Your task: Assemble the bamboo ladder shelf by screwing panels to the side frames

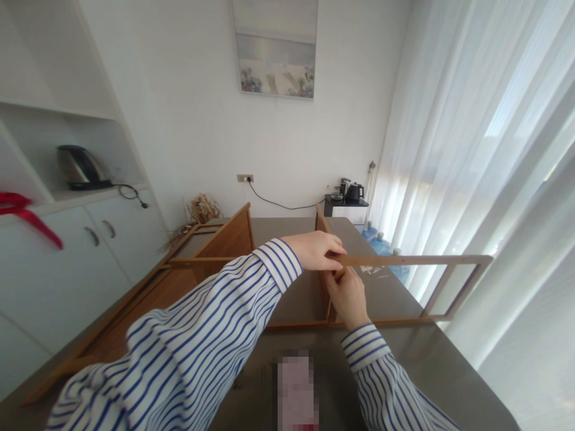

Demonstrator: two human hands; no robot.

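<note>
A brown wooden frame (413,261) with thin rails stands upright on the grey table (278,299) and reaches off to the right. My left hand (317,250) is closed over the frame's top rail from above. Just below it, my right hand (345,296) grips the frame's upright post near the joint. Both arms wear blue-and-white striped sleeves. A second wooden frame panel (211,248) leans at the table's left side, apart from both hands.
White cabinets (67,263) with a kettle (78,167) on a shelf line the left wall. A small stand with a black kettle (353,193) and blue water bottles (381,242) sit in the far corner. White curtains (485,149) cover the right side.
</note>
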